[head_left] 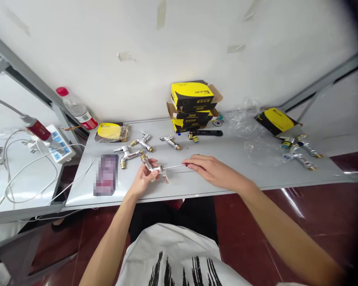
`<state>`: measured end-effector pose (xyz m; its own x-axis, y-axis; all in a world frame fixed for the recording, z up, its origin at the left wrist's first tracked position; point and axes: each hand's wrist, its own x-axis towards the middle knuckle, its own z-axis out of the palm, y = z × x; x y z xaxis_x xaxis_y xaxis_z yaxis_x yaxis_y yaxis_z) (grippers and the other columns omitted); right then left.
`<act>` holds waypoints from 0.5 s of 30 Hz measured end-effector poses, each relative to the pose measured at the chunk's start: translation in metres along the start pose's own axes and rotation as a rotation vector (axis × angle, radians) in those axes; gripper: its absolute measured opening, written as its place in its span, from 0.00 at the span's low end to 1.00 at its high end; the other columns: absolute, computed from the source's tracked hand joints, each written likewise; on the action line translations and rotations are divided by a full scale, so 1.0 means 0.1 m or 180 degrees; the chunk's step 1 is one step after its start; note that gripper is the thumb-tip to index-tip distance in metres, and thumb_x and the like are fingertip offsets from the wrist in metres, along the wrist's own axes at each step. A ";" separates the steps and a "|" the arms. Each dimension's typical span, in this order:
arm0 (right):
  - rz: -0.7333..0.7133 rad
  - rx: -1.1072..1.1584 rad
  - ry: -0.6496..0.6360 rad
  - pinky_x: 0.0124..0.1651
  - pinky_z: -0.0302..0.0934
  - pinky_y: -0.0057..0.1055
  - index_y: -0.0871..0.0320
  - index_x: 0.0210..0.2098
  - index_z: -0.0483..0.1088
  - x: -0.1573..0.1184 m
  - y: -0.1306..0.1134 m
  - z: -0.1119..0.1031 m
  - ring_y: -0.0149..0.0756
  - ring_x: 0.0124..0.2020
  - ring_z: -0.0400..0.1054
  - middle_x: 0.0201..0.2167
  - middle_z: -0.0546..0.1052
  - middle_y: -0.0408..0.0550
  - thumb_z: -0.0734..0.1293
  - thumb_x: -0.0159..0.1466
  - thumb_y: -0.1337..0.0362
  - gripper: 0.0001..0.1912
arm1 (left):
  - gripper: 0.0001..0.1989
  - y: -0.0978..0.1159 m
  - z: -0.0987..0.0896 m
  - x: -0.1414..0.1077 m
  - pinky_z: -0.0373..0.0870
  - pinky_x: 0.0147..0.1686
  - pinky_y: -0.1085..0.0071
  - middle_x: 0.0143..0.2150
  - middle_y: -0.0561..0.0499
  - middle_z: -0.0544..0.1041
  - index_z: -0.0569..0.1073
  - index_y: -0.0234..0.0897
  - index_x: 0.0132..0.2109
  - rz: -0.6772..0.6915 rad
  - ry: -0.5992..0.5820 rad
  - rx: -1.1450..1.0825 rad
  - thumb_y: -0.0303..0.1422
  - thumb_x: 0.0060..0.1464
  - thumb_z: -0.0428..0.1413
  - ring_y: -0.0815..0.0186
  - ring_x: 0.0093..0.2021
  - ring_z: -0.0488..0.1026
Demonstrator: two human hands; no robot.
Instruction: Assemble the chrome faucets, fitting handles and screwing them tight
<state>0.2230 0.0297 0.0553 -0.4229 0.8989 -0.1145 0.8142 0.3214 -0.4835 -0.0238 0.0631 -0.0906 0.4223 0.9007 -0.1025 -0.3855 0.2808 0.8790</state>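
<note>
Near the front edge of the grey table, my left hand is closed around a chrome faucet with a brass threaded end. My right hand grips the red handle of a screwdriver, whose thin shaft points left and meets the faucet at its lever end. Behind my left hand lie a chrome faucet with a lever, another one and a faucet body. Small brass fittings rest beside a black tool.
Yellow-black boxes are stacked by the wall. Another box, plastic bags and faucets lie right. At left are a small box, a bottle, a blurred flat item and a power strip with cables.
</note>
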 end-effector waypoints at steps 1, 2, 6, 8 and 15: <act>0.0004 -0.0031 -0.0020 0.51 0.64 0.36 0.55 0.53 0.71 0.00 -0.01 -0.01 0.39 0.48 0.71 0.48 0.76 0.52 0.50 0.73 0.56 0.22 | 0.25 0.00 0.00 0.00 0.68 0.34 0.71 0.44 0.49 0.72 0.68 0.39 0.53 -0.0004 0.0012 0.0023 0.40 0.50 0.65 0.72 0.31 0.70; 0.0011 -0.0071 -0.0057 0.51 0.64 0.36 0.55 0.53 0.71 -0.01 -0.02 -0.02 0.39 0.48 0.71 0.48 0.75 0.52 0.50 0.73 0.56 0.22 | 0.26 0.00 0.01 0.00 0.68 0.34 0.71 0.44 0.49 0.72 0.68 0.39 0.53 0.0000 0.0023 0.0052 0.40 0.50 0.65 0.72 0.31 0.70; 0.0075 -0.0186 -0.0245 0.49 0.65 0.35 0.54 0.54 0.68 -0.04 -0.06 -0.08 0.38 0.45 0.71 0.50 0.73 0.52 0.52 0.72 0.59 0.18 | 0.25 -0.01 0.02 -0.01 0.68 0.33 0.72 0.43 0.50 0.71 0.68 0.39 0.53 0.0073 0.0036 0.0116 0.39 0.51 0.65 0.71 0.32 0.70; 0.0128 -0.0159 -0.0236 0.48 0.65 0.34 0.55 0.52 0.67 -0.04 -0.08 -0.11 0.37 0.45 0.71 0.50 0.73 0.52 0.52 0.72 0.61 0.16 | 0.24 -0.02 0.02 -0.01 0.68 0.33 0.71 0.43 0.50 0.71 0.68 0.40 0.53 0.0082 0.0019 0.0124 0.39 0.51 0.65 0.71 0.31 0.70; 0.0294 -0.0249 -0.0029 0.47 0.63 0.34 0.55 0.46 0.69 0.00 -0.10 -0.12 0.39 0.45 0.71 0.45 0.76 0.51 0.51 0.73 0.55 0.18 | 0.24 0.01 0.02 -0.01 0.67 0.34 0.71 0.43 0.51 0.71 0.68 0.39 0.53 0.0100 -0.0036 0.0079 0.39 0.52 0.64 0.72 0.30 0.70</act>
<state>0.2194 0.0296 0.0703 -0.3479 0.9232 -0.1635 0.8783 0.2599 -0.4013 -0.0227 0.0617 -0.0890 0.4195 0.9051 -0.0696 -0.3782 0.2440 0.8930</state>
